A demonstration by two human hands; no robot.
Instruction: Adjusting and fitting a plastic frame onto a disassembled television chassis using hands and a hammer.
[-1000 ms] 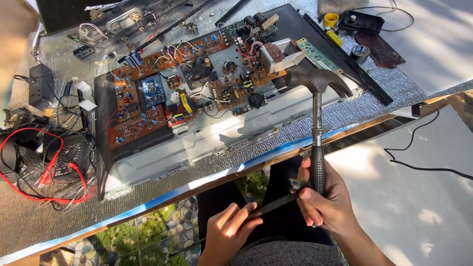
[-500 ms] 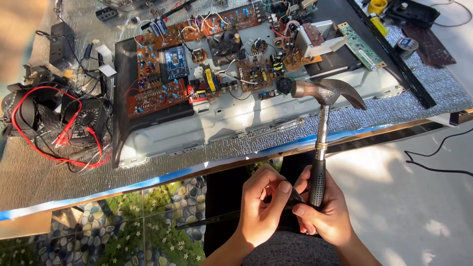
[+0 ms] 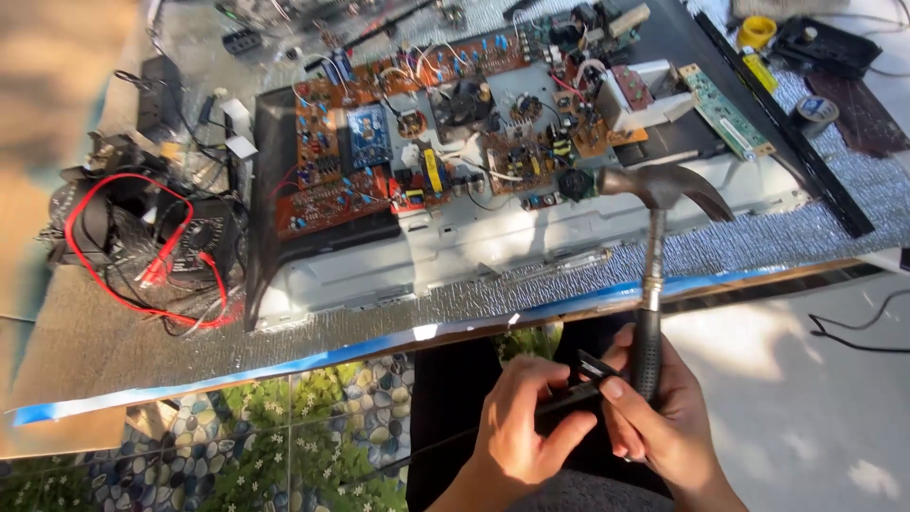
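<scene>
My right hand [image 3: 664,422] grips the black handle of a claw hammer [image 3: 652,284], held upright below the table edge. The steel head [image 3: 664,188] hovers over the front rim of an opened electronics chassis [image 3: 531,242]. My left hand [image 3: 521,431] sits close against the right one, with fingers pinching a thin black strip [image 3: 586,372] that runs down to the left. My right thumb and forefinger also touch that strip. Brown circuit boards [image 3: 332,171] with many components fill the chassis.
The chassis lies on a silver textured mat [image 3: 114,332] with a blue front edge. Red leads and black gear [image 3: 142,237] lie at the left. A green board [image 3: 725,112], a yellow roll [image 3: 755,28] and a dark tape roll [image 3: 815,112] are at the right. A pebbled floor shows below.
My left hand rose from my lap to meet the right hand and closed on the thin black strip. The hammer stayed upright, and the camera view shifted right and closer.
</scene>
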